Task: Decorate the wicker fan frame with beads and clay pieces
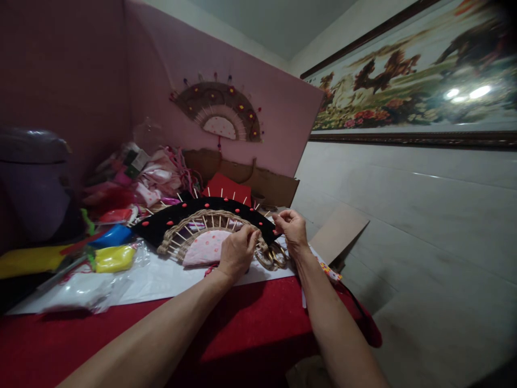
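A handmade craft fan rests on the white sheet, its black band dotted with small red-orange balls. Light sticks stick out past its top edge, and a braided cord arc runs below the band. At its base is a pink spotted half-round, partly covered by my left hand. That hand is closed at the fan's lower right side; what its fingers hold is hidden. My right hand pinches beside the fan's right end, and anything between the fingertips is too small to name. Gold-handled scissors lie between my hands.
Bags of blue clay and yellow clay-like material lie left. Pink fabric and plastic are heaped behind. A finished-looking fan hangs on the pink board. The red-covered table ends near the tiled wall at right.
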{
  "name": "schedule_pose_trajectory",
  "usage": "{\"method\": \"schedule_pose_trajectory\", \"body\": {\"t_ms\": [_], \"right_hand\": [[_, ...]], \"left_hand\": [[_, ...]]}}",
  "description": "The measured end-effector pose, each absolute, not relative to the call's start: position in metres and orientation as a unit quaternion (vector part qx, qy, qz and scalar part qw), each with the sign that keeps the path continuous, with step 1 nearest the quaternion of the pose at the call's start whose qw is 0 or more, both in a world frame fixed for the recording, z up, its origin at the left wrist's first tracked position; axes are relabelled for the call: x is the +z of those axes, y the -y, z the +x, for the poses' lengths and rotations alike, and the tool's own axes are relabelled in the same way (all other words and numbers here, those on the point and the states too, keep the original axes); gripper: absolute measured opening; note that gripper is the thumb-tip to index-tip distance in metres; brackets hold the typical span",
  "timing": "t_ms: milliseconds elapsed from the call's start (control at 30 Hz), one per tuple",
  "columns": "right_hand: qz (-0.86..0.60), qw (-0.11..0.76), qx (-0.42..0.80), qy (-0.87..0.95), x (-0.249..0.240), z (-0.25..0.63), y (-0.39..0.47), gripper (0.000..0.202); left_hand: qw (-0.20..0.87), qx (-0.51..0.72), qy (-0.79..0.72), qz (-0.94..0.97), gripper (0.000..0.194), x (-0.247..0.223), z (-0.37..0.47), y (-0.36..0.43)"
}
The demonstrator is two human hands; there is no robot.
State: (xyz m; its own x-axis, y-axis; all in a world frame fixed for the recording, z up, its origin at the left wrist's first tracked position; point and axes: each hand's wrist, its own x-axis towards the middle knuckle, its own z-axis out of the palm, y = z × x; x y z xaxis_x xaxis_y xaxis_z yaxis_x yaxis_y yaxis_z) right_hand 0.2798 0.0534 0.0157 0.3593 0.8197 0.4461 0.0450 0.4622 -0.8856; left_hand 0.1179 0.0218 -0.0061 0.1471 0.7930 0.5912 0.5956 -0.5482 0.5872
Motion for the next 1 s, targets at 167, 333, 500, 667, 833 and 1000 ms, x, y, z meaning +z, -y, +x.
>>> {"method": "schedule_pose_trajectory", "body": {"t_ms": [167,333,500,667,833,1000], "right_hand": [[-0.441,0.702,0.282,0.482,0.0159,0.2807,-0.0537,0.039],[-0.442,0.704,0.267,0.488,0.014,0.2828,-0.0568,0.027],[-0.44,0.707,0.255,0.492,0.0123,0.2832,-0.058,0.026],[-0.449,0.694,0.262,0.498,0.013,0.2826,-0.0561,0.033],[-0.462,0.687,0.247,0.505,0.0136,0.2816,-0.0561,0.033],[-0.466,0.692,0.225,0.503,0.0134,0.2813,-0.0576,0.026]], "left_hand": [[0.102,0.456,-0.465,0.752,0.021,-0.0065,0.1185,-0.0222],[0.097,0.448,-0.467,0.756,0.023,-0.0063,0.1177,-0.0209],[0.096,0.442,-0.471,0.758,0.024,-0.0066,0.1178,-0.0204],[0.089,0.443,-0.47,0.758,0.024,-0.0084,0.1188,-0.0213],[0.08,0.443,-0.464,0.763,0.025,-0.0095,0.1192,-0.0214],[0.078,0.441,-0.462,0.766,0.024,-0.01,0.1197,-0.0214]]}}
